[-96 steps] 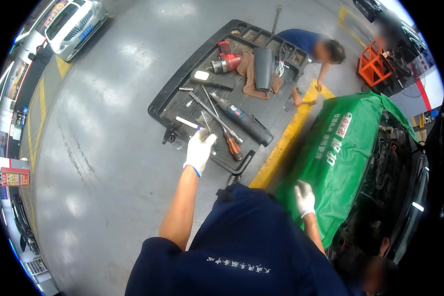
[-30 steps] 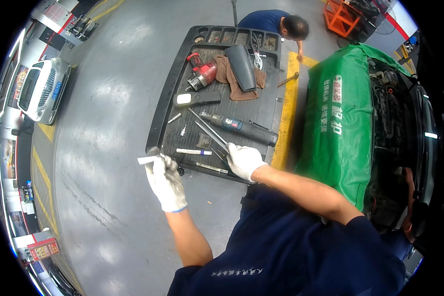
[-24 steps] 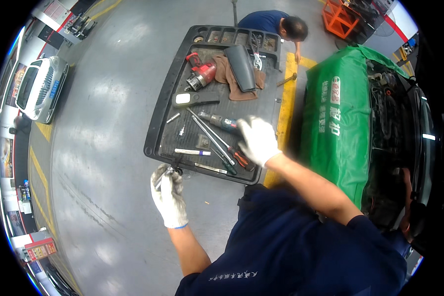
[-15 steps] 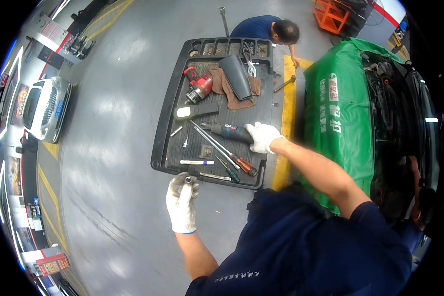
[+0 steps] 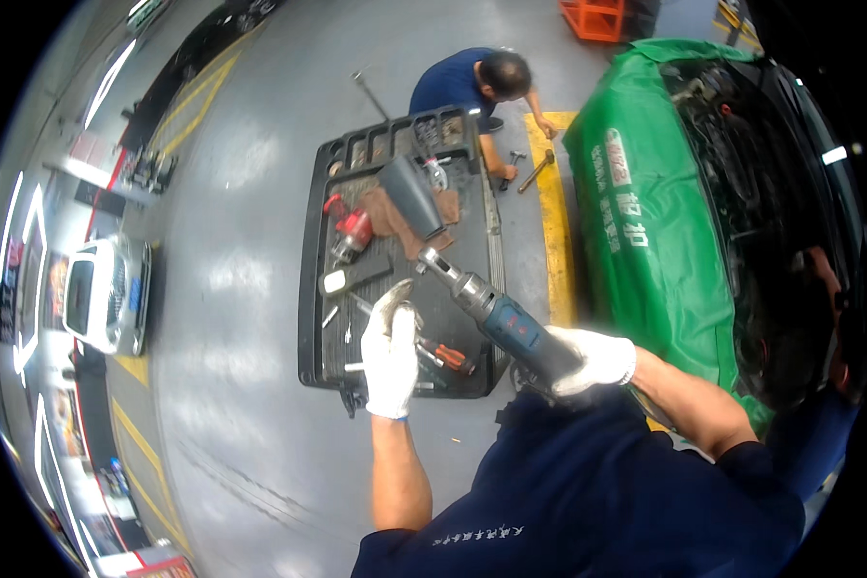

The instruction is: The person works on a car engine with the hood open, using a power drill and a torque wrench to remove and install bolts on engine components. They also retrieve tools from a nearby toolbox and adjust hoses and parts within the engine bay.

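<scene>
In my right hand (image 5: pixel 592 361), wrapped round the grip, is a blue-and-black cordless ratchet wrench (image 5: pixel 518 326). Its silver head points up and left over the tool cart. My left hand (image 5: pixel 392 352) is raised over the cart's near edge, gloved in white like the right, with fingers curled. A small metal socket showed in that hand earlier; the fingers now mostly hide it. The ratchet's head is near the left fingertips but apart from them. Below lie an orange-and-black screwdriver (image 5: pixel 453 358) and a work light (image 5: pixel 349 279).
The black cart top (image 5: pixel 310 289) carries a red impact wrench (image 5: pixel 354 236), a brown cloth (image 5: pixel 383 214) and a dark curved casing (image 5: pixel 412 197). A co-worker (image 5: pixel 453 82) crouches beyond it, one hand by floor tools. To the right, a green cover (image 5: pixel 636 212) drapes an open car.
My right hand has lifted the ratchet wrench off the cart and brought it nearer me. My left hand has risen toward its head. The co-worker's second arm now reaches the floor tools.
</scene>
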A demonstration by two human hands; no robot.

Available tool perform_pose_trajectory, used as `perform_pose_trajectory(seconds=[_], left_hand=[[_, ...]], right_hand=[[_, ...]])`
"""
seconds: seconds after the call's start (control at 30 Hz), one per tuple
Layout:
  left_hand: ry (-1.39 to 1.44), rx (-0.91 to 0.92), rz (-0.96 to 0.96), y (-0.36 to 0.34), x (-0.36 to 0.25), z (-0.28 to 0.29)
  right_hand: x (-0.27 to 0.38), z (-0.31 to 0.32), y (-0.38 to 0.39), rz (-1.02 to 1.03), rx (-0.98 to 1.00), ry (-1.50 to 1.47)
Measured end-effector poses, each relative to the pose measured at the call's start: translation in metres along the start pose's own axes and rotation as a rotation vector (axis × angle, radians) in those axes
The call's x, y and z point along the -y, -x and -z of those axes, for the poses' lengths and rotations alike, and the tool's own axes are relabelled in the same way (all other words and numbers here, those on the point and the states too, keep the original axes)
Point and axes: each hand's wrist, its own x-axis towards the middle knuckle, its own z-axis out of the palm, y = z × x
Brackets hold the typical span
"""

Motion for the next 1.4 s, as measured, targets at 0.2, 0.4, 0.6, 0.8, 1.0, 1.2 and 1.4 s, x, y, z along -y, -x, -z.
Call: perform_pose_trajectory(seconds=[0.2, 0.4, 0.6, 0.8, 1.0, 1.2, 1.4], left_hand=[[0.112, 0.241, -0.051, -0.032, -0.074, -0.127], [0.2, 0.574, 0.29, -0.056, -0.072, -0.221], [-0.363, 0.56, -0.399, -0.057, -0.068, -0.364], [-0.249, 0.808, -0.542, -0.056, -0.1, -0.482], [-0.408, 1.14, -0.742, -0.058, -0.118, -0.625], [-0.576, 1.135, -0.854, -0.095, -0.022, -0.776], [-1.011, 0.357, -0.364, -0.142, 0.094, -0.867]], right_hand=[[0.041, 0.032, 0.107, 0.128, -0.34, 0.641], [0.027, 0.076, 0.221, 0.142, -0.543, 0.764], [-0.017, 0.077, 0.293, 0.117, -0.9, 0.924], [0.001, 0.077, 0.345, -0.054, -0.956, 0.562], [-0.045, 0.112, 0.329, 0.41, -1.052, -0.239], [-0.049, 0.156, 0.315, 1.078, -1.081, -1.084], [-0.102, 0.245, 0.361, 1.287, -1.251, -1.548]])
